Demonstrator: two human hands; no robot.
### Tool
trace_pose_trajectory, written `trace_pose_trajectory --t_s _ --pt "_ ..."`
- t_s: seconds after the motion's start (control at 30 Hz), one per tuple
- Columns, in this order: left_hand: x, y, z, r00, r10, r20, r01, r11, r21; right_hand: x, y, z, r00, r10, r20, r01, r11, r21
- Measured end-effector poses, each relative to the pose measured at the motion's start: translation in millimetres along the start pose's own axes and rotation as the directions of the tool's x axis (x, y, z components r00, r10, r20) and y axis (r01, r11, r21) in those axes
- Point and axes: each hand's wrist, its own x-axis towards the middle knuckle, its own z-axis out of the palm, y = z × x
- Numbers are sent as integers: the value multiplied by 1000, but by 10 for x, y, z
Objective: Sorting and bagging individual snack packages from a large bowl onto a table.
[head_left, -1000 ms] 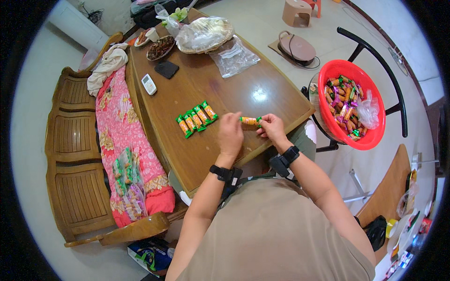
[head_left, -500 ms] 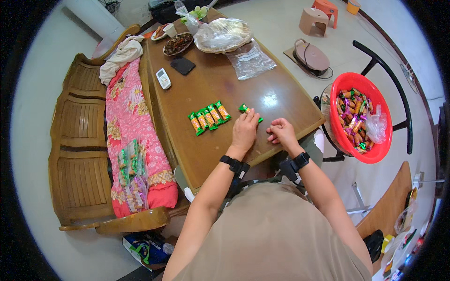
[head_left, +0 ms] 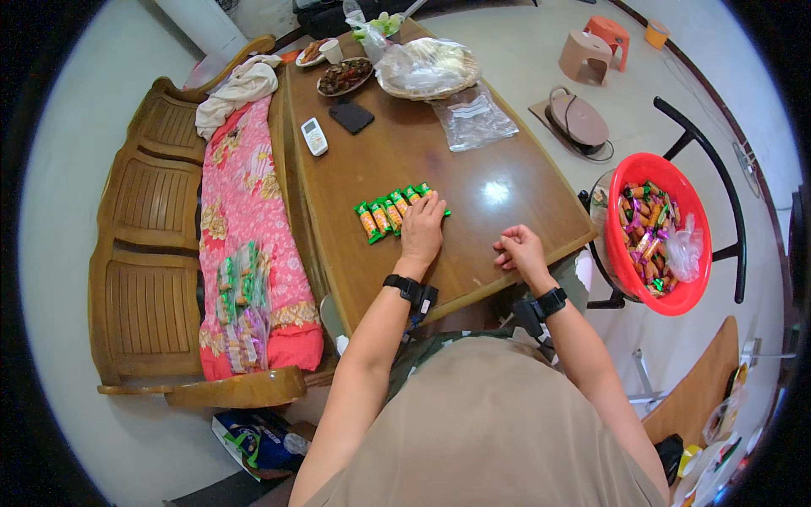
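Observation:
Small green-and-orange wrapped snack packets [head_left: 381, 215] lie side by side in a slanting row on the brown wooden table. At the row's right end my left hand [head_left: 422, 230] covers one more packet, its fingers closed over it and pressing it beside the others. Green wrapper ends stick out past the fingers; the middle of that packet is hidden. My right hand [head_left: 521, 253] rests near the table's front edge, to the right of the row. Its fingers are curled in loosely, and I see nothing in them.
A red basin [head_left: 704, 228] of wrapped snacks stands right of the table. Farther back on the table are a white remote [head_left: 314, 137], a dark flat pouch [head_left: 351, 117], a clear plastic bag [head_left: 476, 121] and dishes of food. Bagged snacks [head_left: 245, 287] lie on the bench at left.
My left hand has moved left with a packet, from apart on the table to the row's right end. My right hand stays near the table edge, curled. The whole view has shifted slightly.

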Motion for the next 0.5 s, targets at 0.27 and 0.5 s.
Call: trace_pose_trajectory --t_s 0.27,0.5 --pt "-91 0 -148 1000 -25 -11 25 999 -39 11 5 -25 1000 20 3 -20 1000 6" --pt "-446 -334 -357 926 -374 55 366 924 110 11 12 -12 1000 15 20 -15 1000 21"
